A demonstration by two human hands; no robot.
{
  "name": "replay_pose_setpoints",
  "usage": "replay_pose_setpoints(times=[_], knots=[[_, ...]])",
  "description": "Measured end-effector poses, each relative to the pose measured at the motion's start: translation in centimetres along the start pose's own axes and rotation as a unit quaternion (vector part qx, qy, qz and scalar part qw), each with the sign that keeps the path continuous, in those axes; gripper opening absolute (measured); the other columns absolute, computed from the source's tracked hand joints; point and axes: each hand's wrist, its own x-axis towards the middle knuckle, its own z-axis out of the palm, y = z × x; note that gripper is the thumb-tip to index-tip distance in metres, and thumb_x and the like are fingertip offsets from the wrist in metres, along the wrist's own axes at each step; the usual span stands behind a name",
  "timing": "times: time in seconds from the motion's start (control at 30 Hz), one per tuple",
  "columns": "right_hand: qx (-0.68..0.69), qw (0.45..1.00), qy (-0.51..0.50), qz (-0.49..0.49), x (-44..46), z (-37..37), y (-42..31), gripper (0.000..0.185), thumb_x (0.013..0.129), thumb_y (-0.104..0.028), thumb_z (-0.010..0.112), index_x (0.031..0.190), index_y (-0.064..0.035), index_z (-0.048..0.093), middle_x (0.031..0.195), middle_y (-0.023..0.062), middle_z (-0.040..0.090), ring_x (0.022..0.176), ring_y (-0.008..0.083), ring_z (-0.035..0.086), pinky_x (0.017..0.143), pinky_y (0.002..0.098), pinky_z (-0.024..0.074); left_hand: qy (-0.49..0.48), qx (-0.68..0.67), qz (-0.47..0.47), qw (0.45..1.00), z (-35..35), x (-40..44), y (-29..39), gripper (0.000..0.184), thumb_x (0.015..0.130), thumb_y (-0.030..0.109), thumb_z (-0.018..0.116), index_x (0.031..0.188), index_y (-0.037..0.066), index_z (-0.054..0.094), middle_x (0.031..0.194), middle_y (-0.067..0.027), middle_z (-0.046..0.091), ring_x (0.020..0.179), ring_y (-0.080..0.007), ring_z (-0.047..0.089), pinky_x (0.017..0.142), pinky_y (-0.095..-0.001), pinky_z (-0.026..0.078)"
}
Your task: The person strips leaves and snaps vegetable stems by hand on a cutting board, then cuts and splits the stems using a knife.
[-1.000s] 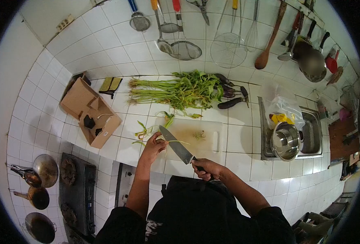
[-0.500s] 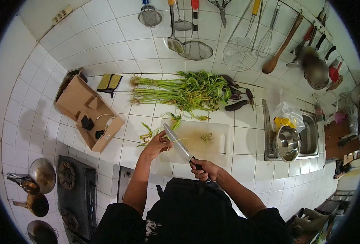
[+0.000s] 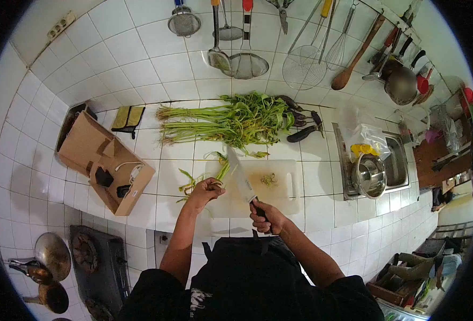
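My right hand is wrapped round the black handle of a kitchen knife, its broad blade pointing away from me and slightly left over the cutting board. My left hand is pinched at the board's left edge, with a thin pale bit of green stem showing at the fingertips; most of it is hidden. Small chopped stem ends lie on the translucent cutting board. Loose leafy stems rest on the tiles beside my left hand. Behind the board lies a large bunch of long-stemmed leafy greens.
Dark eggplants lie right of the greens. A steel bowl stands by the sink, near a plastic bag. An open cardboard box sits at left, above a stove. Strainers and a wooden spoon hang on the wall.
The knife blade has moved away from my left fingers and points more steeply forward. The long stem piece that stuck out from my left hand across the blade no longer shows. The view has shifted slightly.
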Motion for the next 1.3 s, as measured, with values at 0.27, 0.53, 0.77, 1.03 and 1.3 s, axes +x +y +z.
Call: replay_pose_setpoints(times=[0.27,0.53,0.77,1.03,1.3], knots=[[-0.057,0.968,0.204,-0.134,5.1,2.5,0.2,0.034,0.089,-0.034,0.074,0.083,-0.0165,0.045,0.058,-0.0051,0.039,0.042,0.0064,0.034,0.038,0.0248,0.0261,-0.005,0.076,0.073,0.994,1.8,-1.8,0.1,0.022,0.078,0.007,0.083,0.085,0.007,0.062,0.077,0.0009,0.065,0.07,-0.0083,0.059,0.066,-0.0227,0.048],[-0.045,0.984,0.151,-0.084,7.3,3.0,1.3,0.029,0.094,-0.033,0.068,0.078,-0.0154,0.051,0.055,-0.0054,0.036,0.042,0.0071,0.033,0.038,0.0252,0.0272,0.015,0.109,0.074,0.991,1.2,-1.3,-0.7,0.022,0.078,0.008,0.084,0.085,0.005,0.064,0.079,-0.0017,0.067,0.072,-0.0079,0.06,0.066,-0.024,0.049],[-0.13,0.977,0.133,-0.106,7.3,1.7,0.7,0.016,0.095,-0.023,0.066,0.096,-0.0106,0.057,0.056,-0.0052,0.038,0.043,0.0065,0.033,0.039,0.025,0.0271,0.015,0.092,0.074,0.993,0.7,-1.3,-0.6,0.023,0.078,0.009,0.084,0.086,0.007,0.062,0.078,-0.0019,0.068,0.069,-0.0092,0.061,0.063,-0.0247,0.047],[-0.328,0.93,0.13,-0.104,7.9,2.3,-2.5,0.016,0.093,-0.022,0.069,0.094,-0.0103,0.059,0.059,-0.0041,0.043,0.044,0.0063,0.039,0.039,0.025,0.0311,0.065,0.071,0.088,0.991,0.2,-2.1,-1.5,0.021,0.077,0.01,0.085,0.086,0.005,0.067,0.079,-0.0022,0.069,0.067,-0.008,0.061,0.06,-0.024,0.048],[-0.7,0.608,0.191,-0.324,11.1,0.8,-6.6,0.02,0.089,-0.025,0.07,0.098,-0.0073,0.067,0.073,0.0099,0.065,0.061,0.0203,0.062,0.06,0.0372,0.0525,0.168,0.093,0.052,0.98,-2.9,-5.4,-1.7,0.034,0.079,0.009,0.082,0.105,0.003,0.062,0.078,-0.0051,0.069,0.07,-0.011,0.063,0.063,-0.0259,0.05]])
